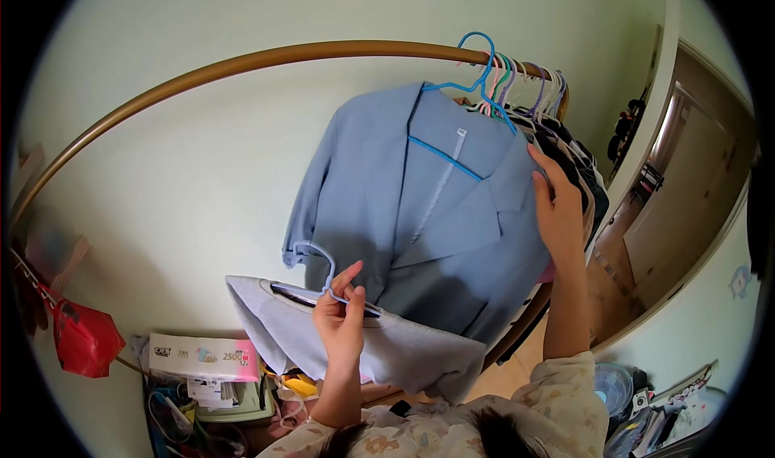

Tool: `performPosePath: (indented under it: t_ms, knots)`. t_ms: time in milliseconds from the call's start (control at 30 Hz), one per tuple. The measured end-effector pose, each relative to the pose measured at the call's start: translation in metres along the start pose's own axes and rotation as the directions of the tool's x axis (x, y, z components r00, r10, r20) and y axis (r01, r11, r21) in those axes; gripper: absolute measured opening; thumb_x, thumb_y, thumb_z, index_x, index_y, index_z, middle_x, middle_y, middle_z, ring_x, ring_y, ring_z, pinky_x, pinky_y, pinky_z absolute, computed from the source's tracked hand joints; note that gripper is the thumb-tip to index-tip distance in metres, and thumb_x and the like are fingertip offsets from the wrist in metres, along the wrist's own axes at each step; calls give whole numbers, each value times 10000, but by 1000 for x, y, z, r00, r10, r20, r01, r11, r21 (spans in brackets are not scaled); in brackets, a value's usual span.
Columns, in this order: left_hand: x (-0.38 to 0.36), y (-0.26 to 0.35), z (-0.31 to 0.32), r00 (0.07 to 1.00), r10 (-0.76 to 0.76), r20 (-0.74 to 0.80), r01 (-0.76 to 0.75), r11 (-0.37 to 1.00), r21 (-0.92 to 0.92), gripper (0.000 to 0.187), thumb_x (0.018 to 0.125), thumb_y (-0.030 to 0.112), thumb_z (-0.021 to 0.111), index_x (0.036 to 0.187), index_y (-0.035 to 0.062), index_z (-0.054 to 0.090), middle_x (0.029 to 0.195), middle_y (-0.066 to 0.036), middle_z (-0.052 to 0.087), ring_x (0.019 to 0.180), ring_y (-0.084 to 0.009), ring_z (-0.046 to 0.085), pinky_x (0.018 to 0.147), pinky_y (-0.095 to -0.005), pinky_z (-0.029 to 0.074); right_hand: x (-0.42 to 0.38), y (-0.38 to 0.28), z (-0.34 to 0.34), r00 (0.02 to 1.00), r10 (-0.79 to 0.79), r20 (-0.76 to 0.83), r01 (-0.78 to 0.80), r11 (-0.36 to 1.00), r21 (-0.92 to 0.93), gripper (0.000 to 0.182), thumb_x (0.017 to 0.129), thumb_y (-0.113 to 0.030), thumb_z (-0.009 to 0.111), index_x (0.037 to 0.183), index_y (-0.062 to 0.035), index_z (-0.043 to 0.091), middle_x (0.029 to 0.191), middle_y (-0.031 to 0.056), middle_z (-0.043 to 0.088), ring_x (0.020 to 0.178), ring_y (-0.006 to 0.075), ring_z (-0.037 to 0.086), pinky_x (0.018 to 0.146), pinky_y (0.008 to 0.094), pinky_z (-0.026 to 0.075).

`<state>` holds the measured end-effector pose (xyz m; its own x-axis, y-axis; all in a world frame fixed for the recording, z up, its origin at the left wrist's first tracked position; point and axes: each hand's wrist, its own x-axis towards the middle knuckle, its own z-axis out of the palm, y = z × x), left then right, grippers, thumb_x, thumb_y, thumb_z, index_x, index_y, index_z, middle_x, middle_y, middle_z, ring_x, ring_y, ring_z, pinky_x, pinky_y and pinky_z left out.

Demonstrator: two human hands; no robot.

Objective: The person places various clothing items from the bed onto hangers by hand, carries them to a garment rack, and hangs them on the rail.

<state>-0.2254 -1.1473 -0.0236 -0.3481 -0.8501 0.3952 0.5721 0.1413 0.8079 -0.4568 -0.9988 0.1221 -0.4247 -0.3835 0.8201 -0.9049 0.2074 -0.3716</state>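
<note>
My left hand (342,322) is closed around the neck of a pale lavender hanger (329,260), its hook pointing up. A light grey-lavender knit top (404,349) hangs on that hanger, low in front of me. Facing me on the rail is a blue blazer (363,167), its front open, on a bright blue hanger (478,78). The fingers of my right hand (559,212) are stretched out and touch the blazer near its shoulder on the right; thumb and fingers are apart. The top covers part of the blazer's lower edge.
A curved brown clothes rail (323,52) spans the view. Several garments (577,163) crowd its right end. A red bag (85,337) hangs at left. Below stand a white-and-pink tissue pack (202,357) and clutter. At right are a doorway (654,216) and a fan (613,387).
</note>
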Motion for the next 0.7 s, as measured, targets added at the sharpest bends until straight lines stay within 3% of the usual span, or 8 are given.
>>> performPosePath:
  t_ms: [67,167,333,467,667,700]
  knots:
    - [2,-4,-1,1000,5,19,-5,1000,23,197,843,-32,568,1032,-54,617,933,0,599,608,-5,323,550,-164,258,-2,13,6,989,-129,-72,126,991,-36,313,901,-42,509,1196,-109,587,1005,159,636,807,291,607,730,296,456]
    - [2,-6,-2,999,-28,20,27,999,43,169,842,-37,561,1001,-48,618,1039,-38,624,603,-1,327,534,-166,258,-5,5,0,999,-51,3,52,996,-74,315,897,-36,511,1193,-112,588,998,161,635,818,312,602,733,294,457]
    - [-1,-7,-1,997,-51,52,49,998,33,142,840,-41,560,969,-44,618,1079,-54,623,599,5,329,529,-161,257,-6,-16,-7,994,-67,-81,66,998,-15,335,895,-11,501,1202,-114,590,993,144,635,817,243,600,750,259,449]
    - [3,-8,-4,997,-71,12,70,997,37,113,843,-36,563,943,-43,615,980,-24,618,601,1,327,534,-158,253,-9,-22,-10,972,-186,-144,201,974,100,346,876,36,513,1199,-61,592,996,121,643,819,160,579,758,227,434]
    - [3,-11,-6,997,-81,-2,81,996,39,173,849,-28,566,1011,-50,622,859,16,582,606,-7,329,556,-161,261,-8,-33,-16,952,-290,-100,303,942,146,330,873,40,522,1182,-42,605,974,117,649,834,131,572,751,211,421]
    - [2,-10,-5,996,-87,1,87,996,36,182,850,-27,566,1021,-50,622,863,16,584,607,-7,331,558,-163,264,-6,-34,-14,970,-232,-77,241,962,128,331,878,31,517,1186,-53,603,967,124,648,818,146,576,740,218,424]
